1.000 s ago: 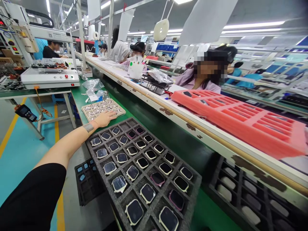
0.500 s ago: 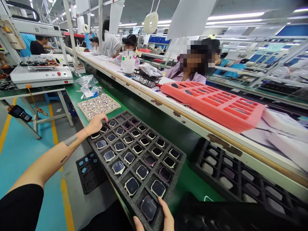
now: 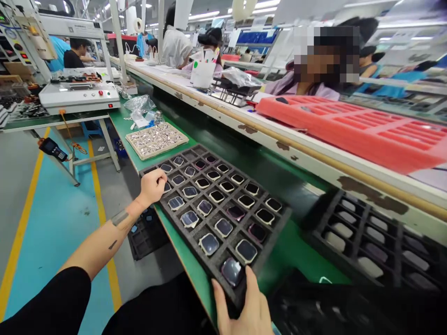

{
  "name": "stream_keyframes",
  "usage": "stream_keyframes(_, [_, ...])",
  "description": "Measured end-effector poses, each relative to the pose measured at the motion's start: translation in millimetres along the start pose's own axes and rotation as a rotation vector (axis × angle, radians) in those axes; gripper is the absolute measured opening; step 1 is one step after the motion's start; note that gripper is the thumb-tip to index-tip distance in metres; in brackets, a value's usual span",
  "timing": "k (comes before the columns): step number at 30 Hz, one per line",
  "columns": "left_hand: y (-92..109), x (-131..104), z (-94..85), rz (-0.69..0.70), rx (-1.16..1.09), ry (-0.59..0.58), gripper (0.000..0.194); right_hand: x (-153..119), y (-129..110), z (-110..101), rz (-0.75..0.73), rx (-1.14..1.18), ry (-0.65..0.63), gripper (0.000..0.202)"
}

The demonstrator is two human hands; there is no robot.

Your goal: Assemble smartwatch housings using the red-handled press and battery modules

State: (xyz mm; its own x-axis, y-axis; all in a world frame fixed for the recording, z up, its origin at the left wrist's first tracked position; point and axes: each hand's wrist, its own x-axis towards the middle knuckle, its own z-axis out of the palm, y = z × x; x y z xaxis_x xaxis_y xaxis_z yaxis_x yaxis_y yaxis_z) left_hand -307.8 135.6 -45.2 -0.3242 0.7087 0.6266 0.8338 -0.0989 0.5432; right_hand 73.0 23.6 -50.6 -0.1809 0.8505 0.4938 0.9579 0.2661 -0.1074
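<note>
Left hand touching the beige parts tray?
No, the left hand is at the edge of the dark tray, clear of the beige tray.

I see a red foam tray [image 3: 335, 134] on the long white-edged bench [image 3: 265, 136], with a co-worker [image 3: 321, 91] in a lilac top behind it. Further left I pick out a clear plastic bag [image 3: 240, 76] resting on a black rack [image 3: 238, 92], then a white container [image 3: 201, 75] with a green dot. At my far left stands a white machine [image 3: 80, 103] with a red knob [image 3: 100, 93]; a keypad handset [image 3: 53, 149] hangs lower, above the blue floor [image 3: 56, 209].
</note>
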Motion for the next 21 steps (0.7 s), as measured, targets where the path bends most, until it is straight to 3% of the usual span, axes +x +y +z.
stream_keyframes(2, [5, 11, -2.2, -0.002, 0.006, -0.029, 0.028, -1, -1, -8, -0.069, 0.007, 0.040, 0.065])
stream_keyframes(5, [21, 17, -12.0, 0.015, -0.027, -0.066, 0.025, -17, 8, -27, -0.115, 0.261, 0.072, 0.049])
stream_keyframes(7, [41, 12, -18.8, 0.057, -0.076, -0.085, 0.022, -35, 21, -44, -0.088, 0.429, 0.100, 0.037])
stream_keyframes(9, [70, -2, -23.8, 0.145, -0.152, -0.146, 0.020, -54, 39, -62, -0.034, 0.452, 0.157, 0.023])
stream_keyframes(10, [87, -12, -24.9, 0.229, -0.211, -0.214, 0.020, -62, 49, -70, -0.004, 0.415, 0.188, 0.017])
stream_keyframes(13, [142, -39, -19.5, 0.622, -0.329, -0.575, 0.030, -82, 85, -91, 0.085, 0.221, 0.222, 0.009])
stream_keyframes(16, [183, -52, -2.8, 0.842, -0.156, -0.795, 0.024, -95, 122, -105, 0.154, -0.055, 0.123, 0.022])
stream_keyframes(21, [211, -42, 10.1, 0.860, 0.105, -0.930, 0.031, -113, 160, -111, 0.128, -0.298, -0.166, 0.045])
